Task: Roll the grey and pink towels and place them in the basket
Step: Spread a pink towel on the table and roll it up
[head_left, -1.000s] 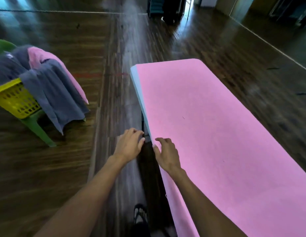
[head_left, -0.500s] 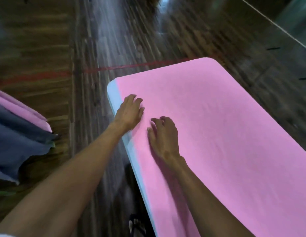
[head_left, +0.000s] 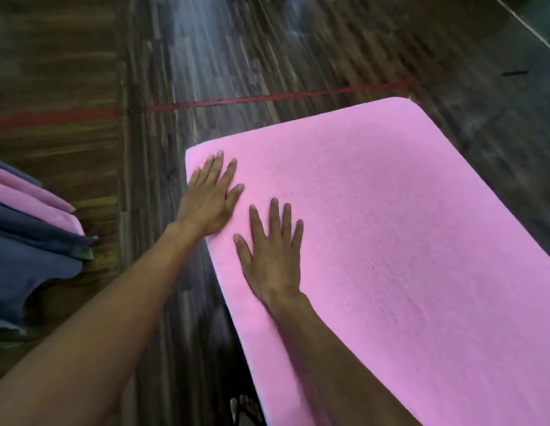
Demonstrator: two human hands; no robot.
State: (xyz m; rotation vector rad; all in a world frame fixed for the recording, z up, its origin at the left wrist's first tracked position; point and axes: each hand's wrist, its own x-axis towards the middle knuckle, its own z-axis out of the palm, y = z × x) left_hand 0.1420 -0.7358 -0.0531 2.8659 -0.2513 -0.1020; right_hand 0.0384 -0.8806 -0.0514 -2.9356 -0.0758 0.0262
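A pink towel [head_left: 405,241] lies spread flat over a long table and covers its top. My left hand [head_left: 210,195] rests flat on the towel's near left corner, fingers straight. My right hand [head_left: 272,253] presses flat on the towel just to the right of it, fingers spread. More grey towels [head_left: 27,259] and a pink towel [head_left: 30,204] hang in a heap at the left edge of the view; the basket under them is out of sight.
Dark wooden floor [head_left: 83,87] surrounds the table, with a red line [head_left: 267,98] across it beyond the table's far end. My sandalled foot [head_left: 246,410] shows at the bottom beside the table's left edge.
Both hands moved from the table's left edge up onto the towel and flattened out. The towel now covers the table's pale left edge. The view dropped, so the basket left the frame.
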